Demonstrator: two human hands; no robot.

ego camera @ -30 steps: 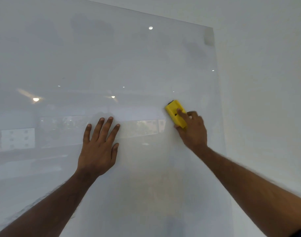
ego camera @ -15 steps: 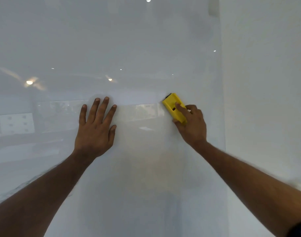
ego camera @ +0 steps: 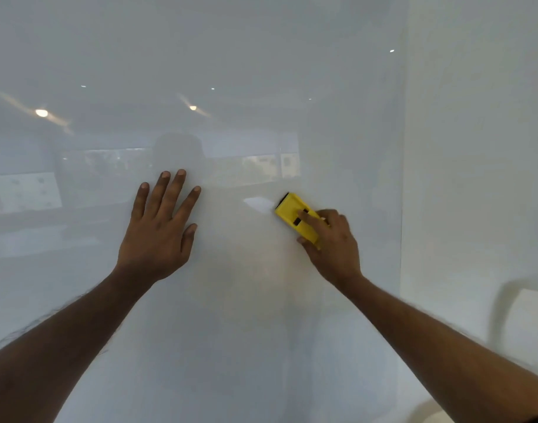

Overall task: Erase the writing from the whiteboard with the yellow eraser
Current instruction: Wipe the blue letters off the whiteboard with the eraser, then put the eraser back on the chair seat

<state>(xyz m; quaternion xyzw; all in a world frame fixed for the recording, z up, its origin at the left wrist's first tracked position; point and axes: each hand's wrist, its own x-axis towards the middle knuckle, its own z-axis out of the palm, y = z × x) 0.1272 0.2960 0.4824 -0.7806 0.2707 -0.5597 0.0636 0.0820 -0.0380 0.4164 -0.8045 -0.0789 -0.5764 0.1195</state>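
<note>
My right hand (ego camera: 331,242) has slid the yellow eraser (ego camera: 295,216) lower, clamped flat on the whiteboard (ego camera: 261,71) near its right edge. My left hand (ego camera: 157,230) stays spread, palm braced, holding nothing. Beyond, only reflections; seemingly no writing left.

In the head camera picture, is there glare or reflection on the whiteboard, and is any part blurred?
Head view: the glossy whiteboard mirrors ceiling lamps as bright spots and a faint room; the yellow eraser and right hand look slightly soft; the left hand is sharper; no writing is visible.
</note>
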